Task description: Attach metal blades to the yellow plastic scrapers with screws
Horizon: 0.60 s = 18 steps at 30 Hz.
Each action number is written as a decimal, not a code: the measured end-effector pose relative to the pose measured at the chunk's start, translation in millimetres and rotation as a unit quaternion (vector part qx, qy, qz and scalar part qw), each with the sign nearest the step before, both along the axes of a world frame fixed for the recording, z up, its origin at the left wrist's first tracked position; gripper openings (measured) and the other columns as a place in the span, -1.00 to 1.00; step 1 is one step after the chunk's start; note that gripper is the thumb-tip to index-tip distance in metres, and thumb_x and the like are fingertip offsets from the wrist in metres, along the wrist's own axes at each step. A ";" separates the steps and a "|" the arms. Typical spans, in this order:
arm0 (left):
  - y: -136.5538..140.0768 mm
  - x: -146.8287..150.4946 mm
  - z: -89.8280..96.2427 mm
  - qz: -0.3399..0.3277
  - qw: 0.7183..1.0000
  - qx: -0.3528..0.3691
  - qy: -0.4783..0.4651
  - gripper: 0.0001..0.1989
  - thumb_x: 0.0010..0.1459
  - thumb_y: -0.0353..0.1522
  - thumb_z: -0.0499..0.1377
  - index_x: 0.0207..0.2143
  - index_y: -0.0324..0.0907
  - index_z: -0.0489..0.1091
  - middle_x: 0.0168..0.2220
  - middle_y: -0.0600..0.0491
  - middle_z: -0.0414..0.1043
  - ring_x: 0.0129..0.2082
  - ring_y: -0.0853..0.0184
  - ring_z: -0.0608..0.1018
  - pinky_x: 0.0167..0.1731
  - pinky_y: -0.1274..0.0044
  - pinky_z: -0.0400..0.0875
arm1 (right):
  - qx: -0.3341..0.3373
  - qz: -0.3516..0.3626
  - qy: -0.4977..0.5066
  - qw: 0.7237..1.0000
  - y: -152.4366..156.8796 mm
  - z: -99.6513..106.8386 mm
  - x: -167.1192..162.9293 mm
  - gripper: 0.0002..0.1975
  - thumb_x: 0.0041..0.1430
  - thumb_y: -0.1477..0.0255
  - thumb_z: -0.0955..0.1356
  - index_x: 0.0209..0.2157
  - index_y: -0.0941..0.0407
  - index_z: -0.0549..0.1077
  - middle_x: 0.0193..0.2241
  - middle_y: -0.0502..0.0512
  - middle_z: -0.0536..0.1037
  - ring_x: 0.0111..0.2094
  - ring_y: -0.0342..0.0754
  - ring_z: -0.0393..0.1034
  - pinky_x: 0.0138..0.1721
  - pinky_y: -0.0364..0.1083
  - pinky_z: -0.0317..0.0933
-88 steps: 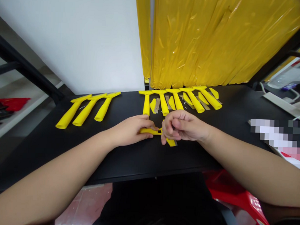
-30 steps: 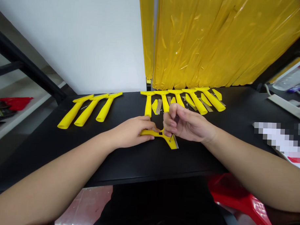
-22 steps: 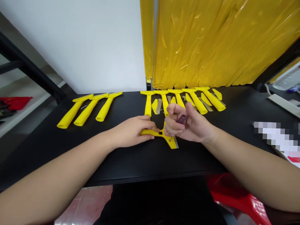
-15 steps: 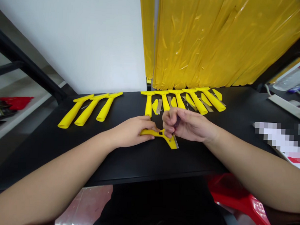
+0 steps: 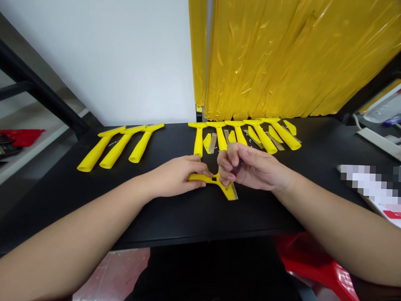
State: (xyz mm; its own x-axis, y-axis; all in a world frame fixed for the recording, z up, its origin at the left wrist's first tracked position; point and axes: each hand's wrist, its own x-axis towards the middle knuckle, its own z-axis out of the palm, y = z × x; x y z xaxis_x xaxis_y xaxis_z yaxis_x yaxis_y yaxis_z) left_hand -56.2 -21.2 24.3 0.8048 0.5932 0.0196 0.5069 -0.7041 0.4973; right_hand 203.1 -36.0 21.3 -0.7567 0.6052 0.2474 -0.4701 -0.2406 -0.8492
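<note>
A yellow scraper (image 5: 219, 185) lay flat on the counter (image 5: 172, 211) between both hands. The left hand (image 5: 175, 175) pinched its handle, fingers closed around it. The right hand (image 5: 250, 167), fingers curled together, gripped a small dark tool (image 5: 237, 166) over the scraper's head.

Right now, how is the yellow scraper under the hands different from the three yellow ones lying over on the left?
The scraper under the hands lies sideways, head pointing right; the three scrapers on the left lie in a row, heads toward the wall. The left hand presses its handle and the right hand works at its head; nothing touches the three. All are yellow, T-shaped, on the black table.
</note>
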 end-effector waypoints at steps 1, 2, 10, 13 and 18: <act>0.1 -0.2 -0.1 0.000 1.000 -0.001 -0.001 -0.78 0.36 -0.28 0.27 0.02 -0.05 0.59 -0.14 0.01 0.48 -0.11 0.23 0.56 -0.03 0.40 0.46 | 0.002 0.000 -0.002 1.000 0.7 -0.2 -0.6 -0.65 0.45 0.19 0.38 -0.36 0.11 0.37 -0.37 -0.04 0.38 -0.43 -0.16 0.28 -0.20 -0.02 0.33; 0.2 -0.4 -0.3 0.000 1.000 -0.001 -0.001 -0.78 0.36 -0.28 0.26 0.02 -0.05 0.59 -0.15 0.01 0.48 -0.12 0.23 0.56 -0.05 0.41 0.46 | 0.001 0.002 -0.005 1.000 1.3 -0.6 -1.0 -0.61 0.48 0.18 0.35 -0.39 0.12 0.38 -0.45 -0.07 0.34 -0.48 -0.18 0.23 -0.23 -0.03 0.32; 0.3 -0.2 0.5 -0.002 1.000 0.002 -0.007 -0.79 0.36 -0.26 0.27 0.01 -0.05 0.59 -0.17 0.01 0.48 -0.12 0.23 0.57 -0.04 0.42 0.47 | -0.012 -0.011 0.010 1.000 0.4 -2.6 -1.1 -0.75 0.38 0.19 0.46 -0.18 0.03 0.39 -0.37 -0.08 0.40 -0.42 -0.15 0.26 -0.19 -0.04 0.33; -0.4 0.0 1.5 -0.001 1.000 0.000 -0.010 -0.78 0.36 -0.25 0.27 0.01 -0.04 0.59 -0.16 0.00 0.49 -0.11 0.22 0.58 -0.03 0.42 0.47 | 0.004 -0.016 0.005 1.000 0.5 -1.8 -2.2 -0.72 0.44 0.21 0.40 -0.29 0.12 0.46 -0.36 -0.01 0.40 -0.38 -0.13 0.31 -0.20 -0.02 0.36; -0.2 -0.8 1.5 -0.008 1.000 0.010 -0.007 -0.78 0.38 -0.25 0.25 0.01 -0.06 0.59 -0.15 0.00 0.50 -0.12 0.22 0.58 -0.06 0.43 0.47 | -0.010 -0.007 -0.019 1.000 2.4 -1.6 -0.6 -0.58 0.50 0.06 0.28 -0.23 0.09 0.55 -0.63 -0.18 0.08 -0.58 -0.17 0.04 -0.32 -0.08 0.27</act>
